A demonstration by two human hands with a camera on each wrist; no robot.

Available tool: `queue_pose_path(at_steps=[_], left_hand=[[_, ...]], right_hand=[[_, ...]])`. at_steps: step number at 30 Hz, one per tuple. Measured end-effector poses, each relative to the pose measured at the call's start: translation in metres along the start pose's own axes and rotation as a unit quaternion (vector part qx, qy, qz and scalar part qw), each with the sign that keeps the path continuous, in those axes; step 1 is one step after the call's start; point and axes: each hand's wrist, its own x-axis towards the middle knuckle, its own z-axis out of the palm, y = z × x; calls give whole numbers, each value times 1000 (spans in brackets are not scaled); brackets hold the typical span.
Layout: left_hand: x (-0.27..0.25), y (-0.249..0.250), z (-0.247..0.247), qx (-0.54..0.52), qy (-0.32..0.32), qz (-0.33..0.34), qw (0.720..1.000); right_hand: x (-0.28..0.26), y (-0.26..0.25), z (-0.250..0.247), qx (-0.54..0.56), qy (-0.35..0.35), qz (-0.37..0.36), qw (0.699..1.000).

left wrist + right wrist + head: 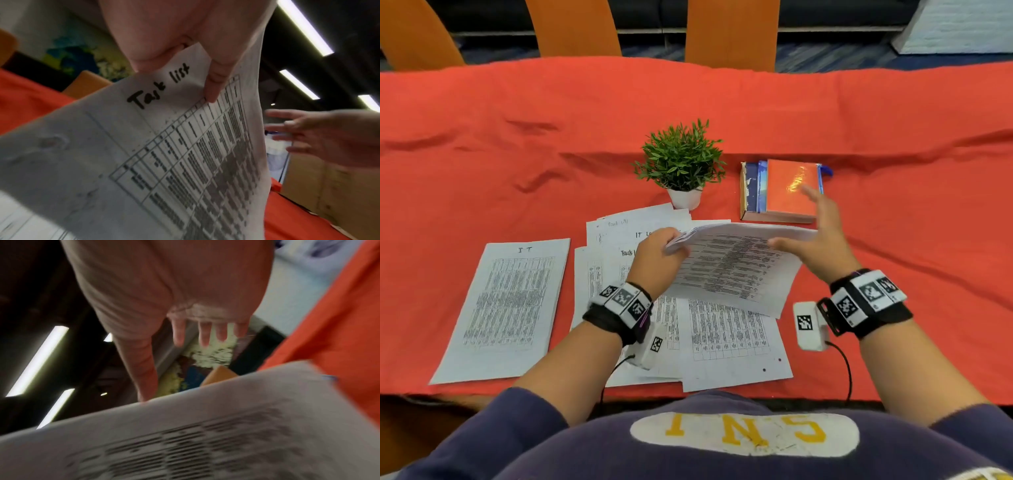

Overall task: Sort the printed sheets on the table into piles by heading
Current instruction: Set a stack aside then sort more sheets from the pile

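- The person's left hand (654,257) pinches the top edge of a white printed sheet with a black table on it (732,267). The left wrist view shows the words "Task list" written by hand at the top of that sheet (158,86).
- The held sheet is lifted above the middle of the frame, over a messy spread of white printed sheets (729,339) on the red tablecloth (517,164). Its long side runs from the left hand toward the lower right of the frame.
- The right hand (815,240) holds nothing. Its fingers are straight and spread out, just beside the right edge of the held sheet. Whether the thumb touches the paper cannot be told.
- One white sheet headed "IT" (506,308) lies alone at the lower left of the frame, well apart from the held sheet.
- The bare cloth at the right of the frame is on the right hand's side, so that hand looks best placed to take the sheet there and start a new pile.
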Motion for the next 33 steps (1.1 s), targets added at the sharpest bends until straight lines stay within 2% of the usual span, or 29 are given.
queue_pose_path(at_steps=[1, 3, 5, 8, 11, 14, 15, 19, 23, 29, 33], left_hand=[[2, 10, -2, 13, -5, 27, 1000], [3, 30, -5, 35, -9, 77, 996], [3, 40, -10, 55, -10, 111, 992], [5, 37, -25, 25, 18, 119, 992], [8, 18, -34, -113, 79, 41, 990], [6, 8, -25, -297, 73, -47, 951], [4, 7, -19, -324, 67, -60, 942], [-4, 12, 0, -220, 105, -42, 969], [-12, 7, 8, -219, 160, -13, 962], [-26, -34, 34, -223, 149, -76, 960], [-24, -44, 36, -244, 160, -82, 953]], right_hand=[[5, -16, 4, -53, -62, -43, 996], [14, -36, 11, -118, -150, -67, 979], [18, -47, 12, -92, -174, -64, 978], [18, -45, 2, 25, -150, -39, 988], [13, -36, -8, 134, -95, 3, 986], [6, -30, -2, 233, -57, 32, 970], [3, -28, 3, 259, -47, 41, 964], [-11, -25, 31, 312, -7, 54, 949], [-25, -21, 48, 336, 0, 56, 940], [-49, 3, 79, 244, -56, 125, 960], [-48, 7, 82, 235, -61, 144, 959]])
